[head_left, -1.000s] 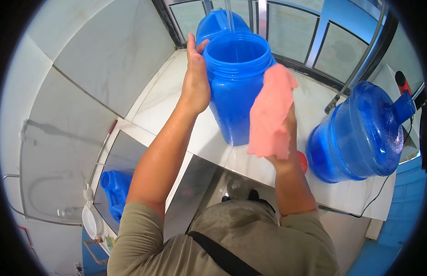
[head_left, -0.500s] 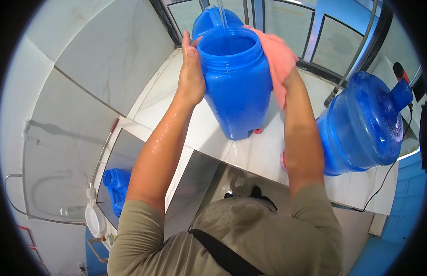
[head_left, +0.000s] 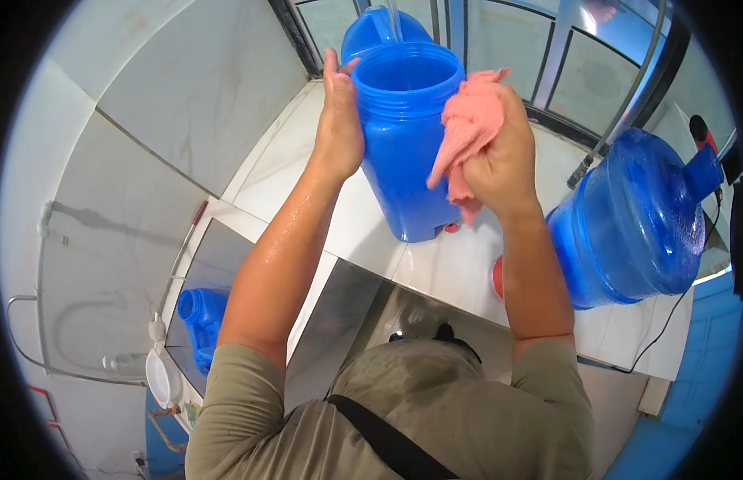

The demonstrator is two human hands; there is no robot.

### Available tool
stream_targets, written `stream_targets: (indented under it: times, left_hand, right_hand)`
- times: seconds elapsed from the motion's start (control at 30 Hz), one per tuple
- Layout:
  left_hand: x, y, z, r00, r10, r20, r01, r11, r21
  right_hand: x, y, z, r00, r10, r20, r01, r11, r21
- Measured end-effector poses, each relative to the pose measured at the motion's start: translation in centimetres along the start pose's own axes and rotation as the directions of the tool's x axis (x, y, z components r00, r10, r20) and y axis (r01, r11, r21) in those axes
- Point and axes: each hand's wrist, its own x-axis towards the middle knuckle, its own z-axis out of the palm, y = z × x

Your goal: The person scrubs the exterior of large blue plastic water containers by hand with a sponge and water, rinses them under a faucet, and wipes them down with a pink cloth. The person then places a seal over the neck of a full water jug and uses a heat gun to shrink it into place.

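Shifted down from rim: pink cloth (head_left: pixel 470 120), bunched in right hand (head_left: pixel 506 164). Blue container (head_left: pixel 403 152): long axis upright, mouth up; left hand (head_left: pixel 339 128) flat against side; blue jug (head_left: pixel 362 36) behind, partly hidden.

Container (head_left: pixel 411 160) partly hides rear jug (head_left: pixel 360 38); forearm (head_left: pixel 538 280) partly hides red object (head_left: pixel 498 277).

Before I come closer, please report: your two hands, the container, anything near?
Left hand flat against blue container. Right hand: fingers closed on pink cloth. Container uncapped, clear stream at its mouth. Large blue bottle near right forearm.
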Motion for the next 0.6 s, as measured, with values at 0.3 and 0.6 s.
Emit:
stream_targets:
  times: [0.3, 0.6]
  left_hand:
    - [-0.4, -0.1, -0.4, 0.999, -0.019, -0.042, 0.022, 0.998, 0.055]
    - [-0.2, -0.7, 0.3, 0.999, -0.023, -0.043, 0.024, 1.000, 0.019]
  right_hand:
    - [-0.2, 0.0, 0.9, 0.994, 0.106, -0.007, -0.103, 0.977, 0.187]
    - [-2.3, 10.5, 3.0, 0.771, 0.512, 0.380, -0.624, 0.485, 0.612]
